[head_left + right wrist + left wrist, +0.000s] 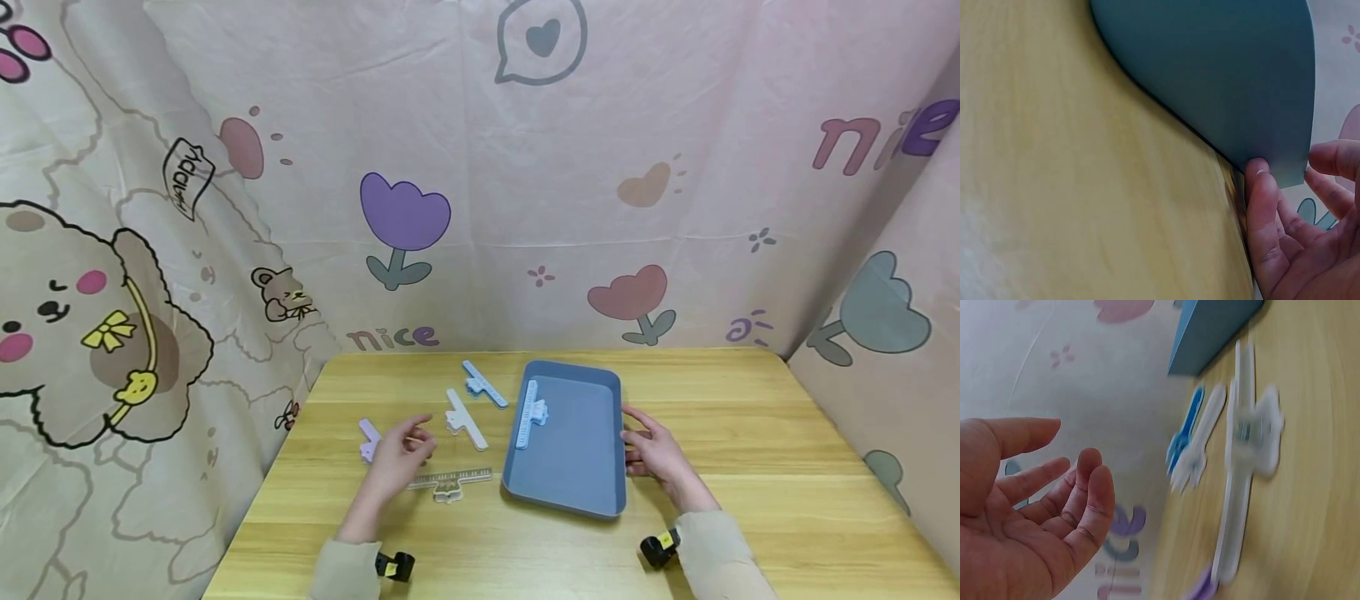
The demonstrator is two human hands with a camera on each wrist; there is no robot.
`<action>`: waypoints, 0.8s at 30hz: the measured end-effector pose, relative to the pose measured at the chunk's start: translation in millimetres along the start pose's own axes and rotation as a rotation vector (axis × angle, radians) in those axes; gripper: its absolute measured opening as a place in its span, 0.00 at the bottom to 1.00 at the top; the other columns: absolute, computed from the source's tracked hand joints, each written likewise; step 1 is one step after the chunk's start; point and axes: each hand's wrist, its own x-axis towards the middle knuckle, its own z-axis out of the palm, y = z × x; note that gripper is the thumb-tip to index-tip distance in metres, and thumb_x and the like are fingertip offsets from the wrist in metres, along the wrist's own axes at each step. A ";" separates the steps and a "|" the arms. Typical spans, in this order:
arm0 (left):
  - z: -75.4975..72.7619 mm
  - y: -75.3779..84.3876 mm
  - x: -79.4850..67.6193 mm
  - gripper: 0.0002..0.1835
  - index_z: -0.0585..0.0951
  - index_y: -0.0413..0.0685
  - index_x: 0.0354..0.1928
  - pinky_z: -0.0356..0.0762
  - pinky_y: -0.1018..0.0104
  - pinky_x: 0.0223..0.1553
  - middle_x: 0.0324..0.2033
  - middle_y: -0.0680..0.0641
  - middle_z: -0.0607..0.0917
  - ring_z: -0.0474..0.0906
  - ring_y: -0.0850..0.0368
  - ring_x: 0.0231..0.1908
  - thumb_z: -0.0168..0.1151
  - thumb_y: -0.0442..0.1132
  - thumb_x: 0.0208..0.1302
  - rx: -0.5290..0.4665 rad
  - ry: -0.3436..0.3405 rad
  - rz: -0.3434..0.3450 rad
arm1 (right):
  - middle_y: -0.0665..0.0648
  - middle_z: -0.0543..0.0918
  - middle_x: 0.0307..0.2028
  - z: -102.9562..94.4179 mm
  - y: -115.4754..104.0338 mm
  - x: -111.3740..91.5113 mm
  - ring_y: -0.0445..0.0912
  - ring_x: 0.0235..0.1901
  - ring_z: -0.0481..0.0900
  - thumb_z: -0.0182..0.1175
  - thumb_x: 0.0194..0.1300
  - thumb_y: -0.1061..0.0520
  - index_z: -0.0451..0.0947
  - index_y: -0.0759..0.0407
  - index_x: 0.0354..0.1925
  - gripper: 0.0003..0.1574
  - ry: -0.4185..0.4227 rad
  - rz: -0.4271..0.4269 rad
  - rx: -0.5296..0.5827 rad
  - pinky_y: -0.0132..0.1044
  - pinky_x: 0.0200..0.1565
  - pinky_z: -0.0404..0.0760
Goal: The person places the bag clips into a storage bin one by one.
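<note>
tray (577, 450) holds a blue clip (528, 414) along its left side — the left hand (399, 452), loosely curled and empty, hovers near a purple clip (368, 431); the right hand (660, 450), unclenched, touches the tray's right side.

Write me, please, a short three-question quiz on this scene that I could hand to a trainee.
1. How many clips lie on the wooden table outside the tray?

2. True or false: the clip inside the tray is purple.

3. What does the right grip touch?
(a) the white clip
(b) the side of the tray
(c) the clear clip

Key:
1. Four: the purple clip, the white clip, the clear clip and the outer blue clip.
2. False; it is a light blue clip.
3. (b)
</note>
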 end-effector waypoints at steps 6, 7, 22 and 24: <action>-33.0 -11.7 -8.8 0.25 0.71 0.34 0.65 0.85 0.56 0.36 0.40 0.40 0.79 0.81 0.42 0.36 0.61 0.30 0.66 -0.009 0.058 -0.067 | 0.68 0.77 0.49 0.0 0.5 1.0 0.49 0.28 0.82 0.51 0.72 0.62 0.54 0.53 0.76 0.38 -0.003 -0.004 0.000 0.40 0.27 0.83; -38.3 -13.8 -9.9 0.25 0.70 0.34 0.65 0.85 0.58 0.36 0.41 0.39 0.79 0.82 0.42 0.37 0.61 0.30 0.67 -0.005 0.066 -0.075 | 0.68 0.77 0.49 -0.1 0.4 0.9 0.49 0.28 0.82 0.51 0.72 0.62 0.53 0.53 0.76 0.38 -0.005 -0.006 -0.002 0.40 0.27 0.83; -80.6 -39.7 -19.2 0.33 0.53 0.30 0.72 0.84 0.63 0.37 0.46 0.35 0.75 0.82 0.53 0.34 0.54 0.29 0.71 -0.027 0.223 -0.258 | 0.67 0.78 0.48 0.4 -1.0 -0.7 0.50 0.28 0.82 0.51 0.73 0.61 0.53 0.53 0.76 0.37 -0.003 -0.005 -0.009 0.42 0.28 0.84; -80.4 -43.6 -19.0 0.34 0.52 0.30 0.72 0.84 0.62 0.37 0.46 0.35 0.75 0.82 0.53 0.34 0.54 0.30 0.70 -0.034 0.228 -0.270 | 0.67 0.78 0.48 0.4 -1.4 -0.5 0.50 0.28 0.82 0.51 0.73 0.61 0.53 0.53 0.76 0.37 -0.002 -0.005 -0.010 0.42 0.28 0.84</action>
